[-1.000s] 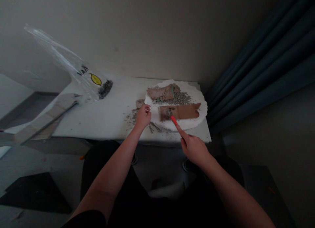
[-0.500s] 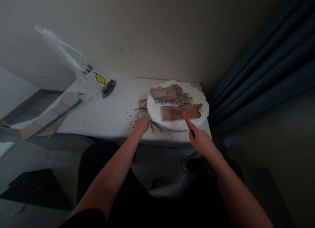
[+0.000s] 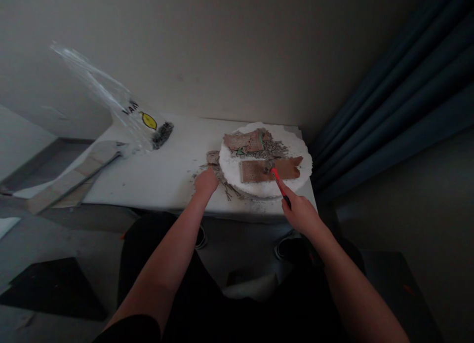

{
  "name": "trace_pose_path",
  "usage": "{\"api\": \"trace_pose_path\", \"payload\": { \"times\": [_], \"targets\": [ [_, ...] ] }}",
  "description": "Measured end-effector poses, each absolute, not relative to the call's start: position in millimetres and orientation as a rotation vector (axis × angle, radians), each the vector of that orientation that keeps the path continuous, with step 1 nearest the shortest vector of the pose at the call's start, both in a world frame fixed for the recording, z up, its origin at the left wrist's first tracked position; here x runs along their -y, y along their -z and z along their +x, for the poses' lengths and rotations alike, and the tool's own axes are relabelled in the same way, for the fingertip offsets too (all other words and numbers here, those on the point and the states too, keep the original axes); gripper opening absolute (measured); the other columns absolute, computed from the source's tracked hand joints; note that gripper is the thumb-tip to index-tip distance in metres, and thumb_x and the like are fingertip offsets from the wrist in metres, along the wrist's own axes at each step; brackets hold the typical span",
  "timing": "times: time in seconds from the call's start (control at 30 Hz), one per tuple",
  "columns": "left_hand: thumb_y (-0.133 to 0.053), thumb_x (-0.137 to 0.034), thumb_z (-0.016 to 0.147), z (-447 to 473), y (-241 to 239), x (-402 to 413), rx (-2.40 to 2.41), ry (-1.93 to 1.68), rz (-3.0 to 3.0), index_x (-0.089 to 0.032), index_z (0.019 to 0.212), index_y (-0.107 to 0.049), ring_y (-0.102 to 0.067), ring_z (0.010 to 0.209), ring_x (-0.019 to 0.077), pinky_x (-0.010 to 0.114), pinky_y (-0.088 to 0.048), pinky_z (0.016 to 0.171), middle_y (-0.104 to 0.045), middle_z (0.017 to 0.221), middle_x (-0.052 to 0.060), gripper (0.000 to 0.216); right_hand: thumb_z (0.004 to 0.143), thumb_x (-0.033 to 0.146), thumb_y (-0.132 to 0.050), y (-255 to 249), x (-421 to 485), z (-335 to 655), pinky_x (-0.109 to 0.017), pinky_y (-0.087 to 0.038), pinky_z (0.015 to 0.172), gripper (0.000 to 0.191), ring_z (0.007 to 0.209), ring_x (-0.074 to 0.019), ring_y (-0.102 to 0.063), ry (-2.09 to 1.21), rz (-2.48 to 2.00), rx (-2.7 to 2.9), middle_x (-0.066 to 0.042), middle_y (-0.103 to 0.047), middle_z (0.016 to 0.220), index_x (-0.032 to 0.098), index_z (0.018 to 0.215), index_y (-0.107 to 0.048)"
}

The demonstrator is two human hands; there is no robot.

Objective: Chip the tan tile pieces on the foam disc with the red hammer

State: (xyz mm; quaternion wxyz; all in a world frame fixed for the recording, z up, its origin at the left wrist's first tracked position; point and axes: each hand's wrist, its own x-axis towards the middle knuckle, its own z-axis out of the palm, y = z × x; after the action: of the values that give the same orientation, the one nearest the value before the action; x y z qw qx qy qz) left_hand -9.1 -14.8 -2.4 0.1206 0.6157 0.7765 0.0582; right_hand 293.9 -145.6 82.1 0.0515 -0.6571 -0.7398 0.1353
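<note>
My right hand [image 3: 300,212] is closed round a tool with a red and black handle [image 3: 279,185]. Its grey end, whose exact shape is blurred, rests on a flat brown cardboard-like strip [image 3: 252,171]. That strip lies on a round white board with a scalloped rim [image 3: 231,172]. Behind it on the board are a torn brownish piece [image 3: 242,141] with green bits and a pile of grey fragments [image 3: 272,149]. My left hand [image 3: 206,181] is closed just left of the board, over grey crumbs and stick-like scraps [image 3: 227,186]; whatever it holds is hidden.
The board stands on a white table [image 3: 174,170] against a wall. To the left are a clear plastic bag [image 3: 126,111] with dark bits at its bottom and a cardboard sheet [image 3: 89,168] with a dark rod on it. A dark curtain [image 3: 377,101] hangs at right.
My left hand has shifted a little left and away from me, over the scraps. My right hand keeps the red-handled tool at almost the same spot on the brown strip.
</note>
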Motion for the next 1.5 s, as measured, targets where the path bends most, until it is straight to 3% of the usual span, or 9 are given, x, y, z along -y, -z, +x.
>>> {"api": "trace_pose_path", "payload": {
  "times": [0.17, 0.3, 0.5, 0.63, 0.8, 1.0, 1.2, 1.5],
  "targets": [
    [-0.053, -0.017, 0.085, 7, -14, 6, -1.854, -0.921, 1.711, -0.015, 0.109, -0.063, -0.066, 0.082, 0.0172, 0.030, -0.051, 0.077, -0.070, 0.093, 0.008, 0.026, 0.096, 0.023, -0.043, -81, 145, 293, -0.032, -0.043, 0.066, 0.073, 0.070, -0.0238, -0.064, -0.391, -1.989, 2.256, -0.009, -0.073, 0.083, 0.024, 0.162, -0.012],
    [-0.059, -0.024, 0.084, 44, -14, 10, -1.398, -1.130, 1.715, -0.017, 0.097, -0.063, -0.061, 0.076, 0.0121, 0.023, -0.047, 0.065, -0.067, 0.086, 0.003, 0.015, 0.096, 0.023, -0.043, -80, 145, 294, -0.032, -0.043, 0.065, 0.073, 0.069, -0.0239, -0.064, -0.395, -1.978, 2.255, -0.009, -0.074, 0.084, 0.024, 0.163, -0.012],
    [-0.055, -0.024, 0.089, 74, -13, 15, -1.245, -1.098, 1.935, -0.020, 0.110, -0.065, -0.061, 0.079, 0.0120, 0.024, -0.049, 0.068, -0.067, 0.091, 0.002, 0.023, 0.097, 0.023, -0.043, -82, 145, 294, -0.031, -0.042, 0.065, 0.071, 0.069, -0.0234, -0.065, -0.421, -2.003, 2.255, -0.007, -0.074, 0.083, 0.026, 0.162, -0.015],
    [-0.047, -0.018, 0.091, 69, -14, 10, -1.238, -0.997, 2.209, -0.018, 0.100, -0.070, -0.062, 0.088, 0.0148, 0.029, -0.051, 0.081, -0.067, 0.098, 0.005, 0.024, 0.097, 0.024, -0.044, -83, 144, 294, -0.030, -0.042, 0.065, 0.070, 0.070, -0.0234, -0.065, -0.424, -2.015, 2.258, -0.007, -0.073, 0.083, 0.027, 0.162, -0.017],
    [-0.049, -0.012, 0.089, 59, -14, 8, -1.306, -0.701, 2.474, -0.017, 0.106, -0.070, -0.062, 0.098, 0.0193, 0.034, -0.051, 0.091, -0.067, 0.102, 0.008, 0.028, 0.098, 0.024, -0.042, -83, 144, 295, -0.031, -0.042, 0.066, 0.070, 0.071, -0.0240, -0.066, -0.428, -2.008, 2.269, -0.008, -0.073, 0.083, 0.027, 0.162, -0.016],
    [-0.055, -0.021, 0.091, 55, -18, 13, -1.460, -0.630, 2.634, -0.018, 0.091, -0.074, -0.055, 0.111, 0.0258, 0.041, -0.047, 0.094, -0.061, 0.122, 0.012, 0.019, 0.098, 0.024, -0.042, -83, 145, 294, -0.031, -0.042, 0.067, 0.071, 0.072, -0.0246, -0.066, -0.444, -1.992, 2.259, -0.008, -0.074, 0.083, 0.024, 0.163, -0.013],
    [-0.058, -0.028, 0.093, 59, -17, 10, -1.401, -0.904, 2.370, -0.019, 0.101, -0.071, -0.062, 0.096, 0.0206, 0.038, -0.049, 0.091, -0.070, 0.096, 0.007, 0.018, 0.098, 0.024, -0.042, -82, 144, 294, -0.031, -0.042, 0.065, 0.071, 0.071, -0.0244, -0.066, -0.438, -1.998, 2.265, -0.008, -0.073, 0.082, 0.025, 0.162, -0.013],
    [-0.065, -0.030, 0.086, 75, -13, 11, -1.248, -0.998, 1.848, -0.018, 0.094, -0.071, -0.065, 0.079, 0.0129, 0.027, -0.052, 0.075, -0.072, 0.088, 0.003, 0.015, 0.098, 0.024, -0.042, -85, 144, 294, -0.031, -0.042, 0.066, 0.070, 0.071, -0.0242, -0.066, -0.449, -2.018, 2.267, -0.009, -0.074, 0.085, 0.026, 0.162, -0.014]
  ]
}}
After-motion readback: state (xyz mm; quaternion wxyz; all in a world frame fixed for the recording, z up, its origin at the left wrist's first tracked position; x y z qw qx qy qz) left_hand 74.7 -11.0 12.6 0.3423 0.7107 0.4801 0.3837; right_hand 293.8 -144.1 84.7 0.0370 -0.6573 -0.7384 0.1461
